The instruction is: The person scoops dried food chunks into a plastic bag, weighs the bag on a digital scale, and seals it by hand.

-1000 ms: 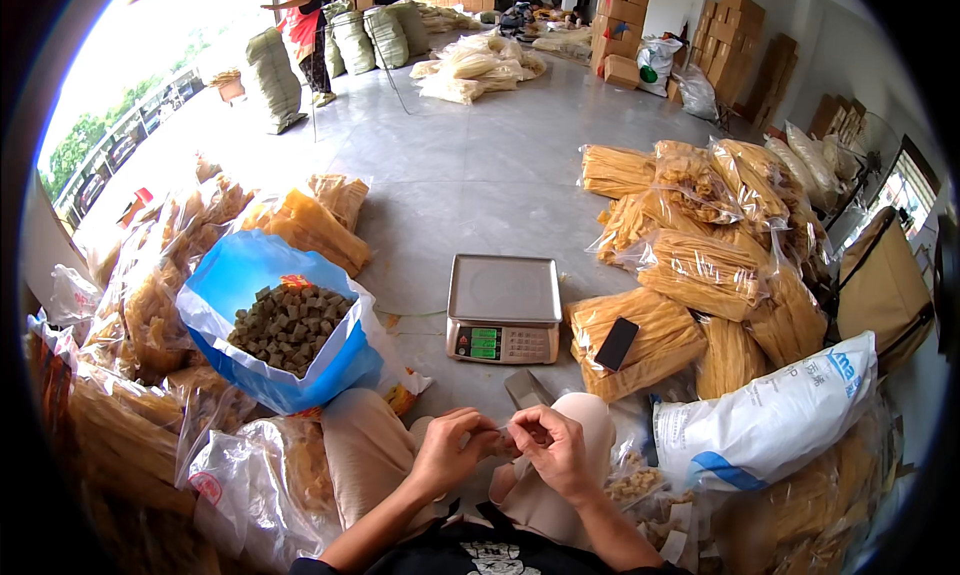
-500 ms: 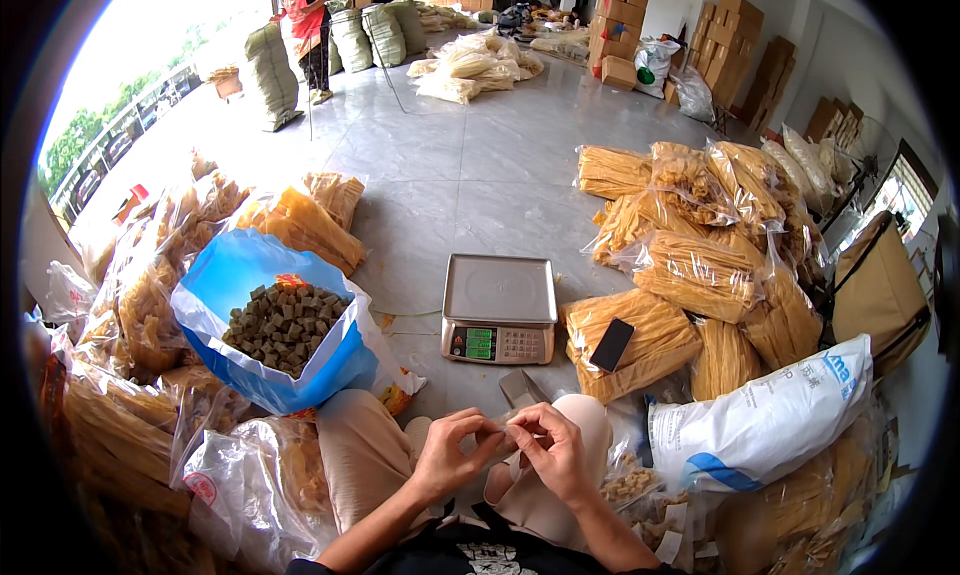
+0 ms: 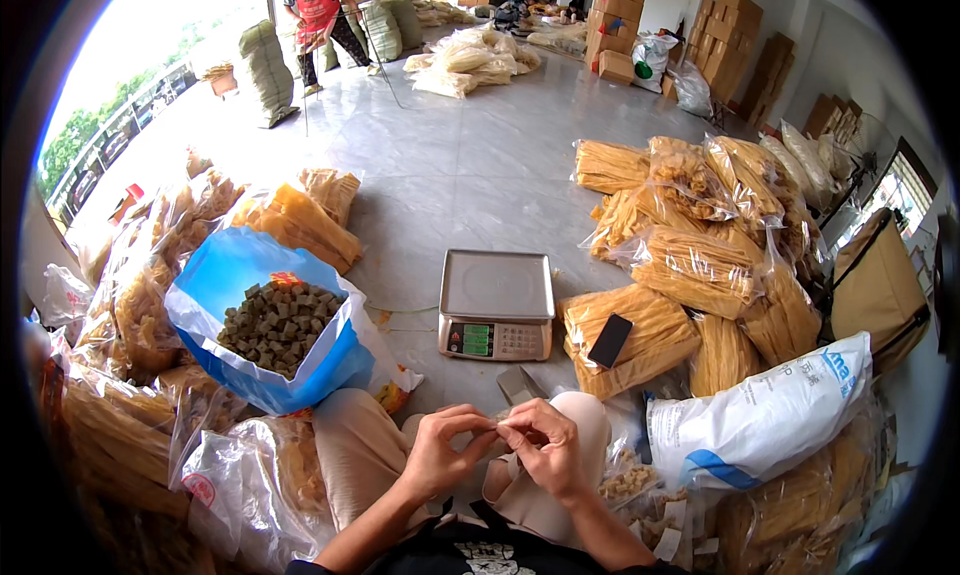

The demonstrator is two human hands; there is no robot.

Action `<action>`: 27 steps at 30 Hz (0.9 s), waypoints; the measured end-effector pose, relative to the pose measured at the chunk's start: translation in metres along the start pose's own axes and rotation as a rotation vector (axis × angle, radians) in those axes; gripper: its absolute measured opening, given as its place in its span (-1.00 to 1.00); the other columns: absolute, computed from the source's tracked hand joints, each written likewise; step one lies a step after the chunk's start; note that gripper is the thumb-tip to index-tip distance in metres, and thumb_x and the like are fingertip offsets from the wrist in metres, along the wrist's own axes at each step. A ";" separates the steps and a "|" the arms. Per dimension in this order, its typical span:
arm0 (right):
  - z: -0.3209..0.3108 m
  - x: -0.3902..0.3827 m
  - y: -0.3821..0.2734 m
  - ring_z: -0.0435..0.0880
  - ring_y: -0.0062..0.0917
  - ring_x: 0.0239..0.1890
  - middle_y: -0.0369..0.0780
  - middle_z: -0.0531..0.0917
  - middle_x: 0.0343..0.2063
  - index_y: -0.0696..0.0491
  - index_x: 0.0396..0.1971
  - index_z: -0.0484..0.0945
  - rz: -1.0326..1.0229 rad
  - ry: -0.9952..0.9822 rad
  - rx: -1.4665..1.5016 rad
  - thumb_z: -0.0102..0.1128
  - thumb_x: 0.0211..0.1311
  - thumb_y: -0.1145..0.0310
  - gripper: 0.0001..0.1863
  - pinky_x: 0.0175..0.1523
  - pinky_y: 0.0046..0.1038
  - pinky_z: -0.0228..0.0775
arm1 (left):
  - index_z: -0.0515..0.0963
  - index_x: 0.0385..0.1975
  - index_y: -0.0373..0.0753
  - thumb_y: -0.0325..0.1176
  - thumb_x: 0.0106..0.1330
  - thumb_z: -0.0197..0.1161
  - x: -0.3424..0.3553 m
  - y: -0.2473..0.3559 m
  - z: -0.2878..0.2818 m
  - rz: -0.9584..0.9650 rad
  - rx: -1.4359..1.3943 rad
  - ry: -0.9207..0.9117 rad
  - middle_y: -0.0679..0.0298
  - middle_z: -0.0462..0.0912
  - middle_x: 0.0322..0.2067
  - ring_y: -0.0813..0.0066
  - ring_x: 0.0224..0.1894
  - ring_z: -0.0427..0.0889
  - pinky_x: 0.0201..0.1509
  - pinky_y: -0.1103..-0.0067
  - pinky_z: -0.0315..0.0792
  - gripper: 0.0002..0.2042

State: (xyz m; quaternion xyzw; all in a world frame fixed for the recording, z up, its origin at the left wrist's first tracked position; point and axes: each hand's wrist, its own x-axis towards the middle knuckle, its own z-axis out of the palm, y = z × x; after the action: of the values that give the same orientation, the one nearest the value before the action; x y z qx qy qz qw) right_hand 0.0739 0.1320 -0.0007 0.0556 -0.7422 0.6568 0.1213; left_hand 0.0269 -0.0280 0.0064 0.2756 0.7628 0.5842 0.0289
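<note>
Above my lap, my left hand point(image 3: 447, 450) and my right hand point(image 3: 546, 449) meet with fingertips pinched together. Between them is something small, pale and see-through, mostly covered by the fingers; I cannot make out what it is. Just beyond my knees, a digital scale point(image 3: 497, 287) stands on the floor with a bare metal pan and a lit green display. A grey metal piece point(image 3: 519, 384) lies between the scale and my hands. To the left, an open blue and white sack point(image 3: 335, 360) holds many dark greenish-brown cubes point(image 3: 277, 327).
Clear bags of yellowish dried strips point(image 3: 690, 275) are piled at right, with a black phone point(image 3: 610, 342) on one. A white sack point(image 3: 765, 410) lies nearer. More clear bags point(image 3: 130, 325) crowd the left. A person in a red apron point(image 3: 317, 13) stands far off beside green sacks point(image 3: 265, 73).
My hands stay together, fingers shifting slightly in their pinch. The view has tilted a little. In the background, the person in the apron has bent and stepped with legs apart.
</note>
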 end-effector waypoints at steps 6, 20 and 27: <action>0.006 -0.001 -0.002 0.51 -0.72 -0.52 -0.27 0.52 -0.43 0.18 -0.46 0.54 -0.051 0.072 -0.039 0.21 0.11 0.56 -0.97 -0.47 -0.69 0.35 | 0.57 -0.52 -0.43 -0.61 -0.06 0.28 -0.001 -0.002 -0.003 0.014 -0.027 -0.005 0.15 0.59 -0.55 0.40 -0.49 0.59 -0.37 0.61 0.43 -0.91; -0.027 0.012 -0.009 0.34 -0.82 -0.68 -0.37 0.44 -0.57 0.14 -0.47 0.44 0.018 0.212 0.116 0.14 0.23 0.45 -0.88 -0.60 -0.75 0.19 | 0.54 -0.45 -0.37 -0.57 -0.06 0.29 -0.001 -0.016 -0.015 -0.059 0.190 -0.036 0.16 0.59 -0.47 0.23 -0.38 0.57 -0.24 0.49 0.43 -0.85; -0.024 0.013 -0.017 0.32 -0.81 -0.66 -0.37 0.47 -0.63 0.17 -0.51 0.49 0.100 0.183 -0.113 0.22 0.17 0.42 -0.84 -0.56 -0.70 0.15 | 0.51 -0.30 -0.32 -0.48 -0.08 0.39 0.013 0.004 0.015 0.100 0.168 0.103 0.18 0.58 -0.40 0.27 -0.30 0.57 -0.01 0.47 0.38 -0.70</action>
State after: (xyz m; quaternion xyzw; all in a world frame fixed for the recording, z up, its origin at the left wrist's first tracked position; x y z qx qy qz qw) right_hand 0.0681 0.1542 0.0212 -0.0486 -0.7656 0.6216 0.1585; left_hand 0.0231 -0.0083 0.0094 0.2842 0.7950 0.5322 -0.0629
